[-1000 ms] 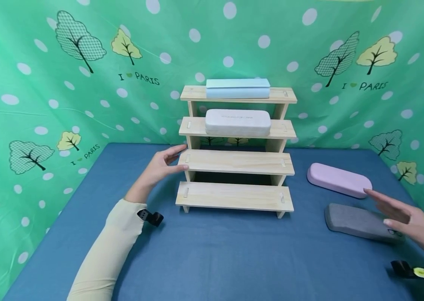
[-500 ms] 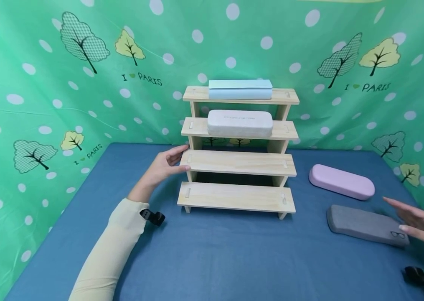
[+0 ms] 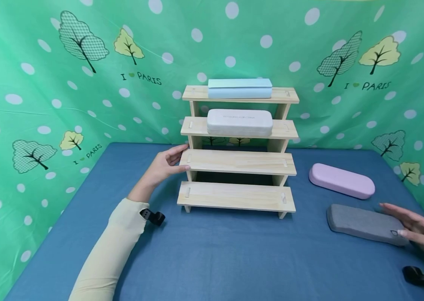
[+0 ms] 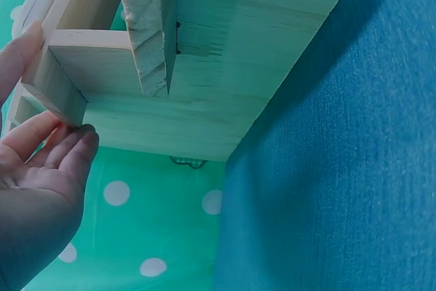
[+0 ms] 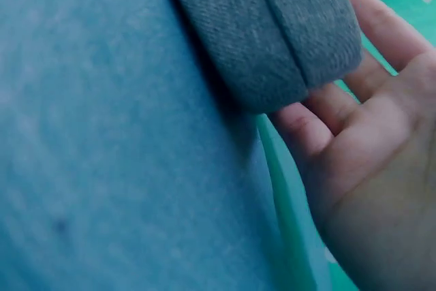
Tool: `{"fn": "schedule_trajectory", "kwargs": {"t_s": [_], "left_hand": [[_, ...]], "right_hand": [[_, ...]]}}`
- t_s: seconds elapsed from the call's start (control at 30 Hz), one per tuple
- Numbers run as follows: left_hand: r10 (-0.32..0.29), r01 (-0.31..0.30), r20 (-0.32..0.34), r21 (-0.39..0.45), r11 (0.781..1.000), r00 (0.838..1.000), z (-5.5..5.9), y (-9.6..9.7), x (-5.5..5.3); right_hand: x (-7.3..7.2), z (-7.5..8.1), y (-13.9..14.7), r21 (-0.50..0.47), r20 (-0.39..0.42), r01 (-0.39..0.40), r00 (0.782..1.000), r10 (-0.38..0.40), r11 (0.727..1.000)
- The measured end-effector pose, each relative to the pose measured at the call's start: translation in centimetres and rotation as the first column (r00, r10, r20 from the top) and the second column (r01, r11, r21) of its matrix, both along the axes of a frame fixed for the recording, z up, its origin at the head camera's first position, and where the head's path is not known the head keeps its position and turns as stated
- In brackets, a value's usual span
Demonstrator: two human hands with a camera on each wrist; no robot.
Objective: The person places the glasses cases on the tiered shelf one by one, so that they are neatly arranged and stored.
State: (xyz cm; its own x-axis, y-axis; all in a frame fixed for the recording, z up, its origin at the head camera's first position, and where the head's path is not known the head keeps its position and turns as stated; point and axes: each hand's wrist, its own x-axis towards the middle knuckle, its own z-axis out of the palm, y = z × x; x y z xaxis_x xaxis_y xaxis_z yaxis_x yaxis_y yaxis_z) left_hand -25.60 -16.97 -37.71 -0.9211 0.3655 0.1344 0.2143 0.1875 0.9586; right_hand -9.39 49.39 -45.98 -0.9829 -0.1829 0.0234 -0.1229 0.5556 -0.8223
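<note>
A stepped wooden display rack point(image 3: 236, 195) stands on the blue cloth. My left hand point(image 3: 166, 163) holds the left end of its second-lowest shelf; in the left wrist view, thumb and fingers lie on opposite edges of the board. A light blue glasses case point(image 3: 239, 89) sits on the top shelf and a white glasses case point(image 3: 239, 122) on the shelf below it. To the right, a grey glasses case point(image 3: 364, 223) lies on the cloth, with my right hand point(image 3: 420, 232) round its right end, thumb over the near side and fingers behind. A pink glasses case point(image 3: 341, 180) lies behind it.
The blue cloth point(image 3: 227, 259) covers the table. A green dotted curtain point(image 3: 234, 37) with tree prints hangs close behind the rack and along both sides. The two lower shelves point(image 3: 237, 162) show bare wood.
My right hand has moved right and down, from above the pink and grey cases to the grey case's right end. My left hand stays at the rack.
</note>
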Motion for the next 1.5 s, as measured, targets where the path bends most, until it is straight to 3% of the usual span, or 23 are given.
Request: {"fn": "schedule_trajectory", "kwargs": {"t_s": [0.23,0.37,0.63,0.97,1.5], "left_hand": [[0.01,-0.01,0.017,0.009,1.0,1.0,-0.3,0.0,0.0],[0.017,-0.017,0.014,0.008,1.0,1.0,-0.4,0.0,-0.1],[0.023,-0.023,0.007,0.008,1.0,1.0,-0.4,0.1,0.0],[0.02,-0.02,0.003,0.011,1.0,1.0,-0.3,0.1,0.1],[0.023,-0.023,0.017,0.012,1.0,1.0,-0.5,0.0,-0.1]], "right_hand": [[0.3,-0.6,0.4,-0.017,0.051,-0.047,0.998,0.047,0.999],[0.3,-0.5,0.1,0.008,0.107,-0.033,0.994,0.032,0.999],[0.0,0.9,-0.7,0.147,0.283,-0.016,0.959,-0.027,0.989],[-0.3,1.3,-0.5,0.271,0.279,-0.053,0.96,-0.025,0.961],[0.0,2.2,-1.1,0.382,0.202,0.021,0.974,-0.106,0.924]]}}
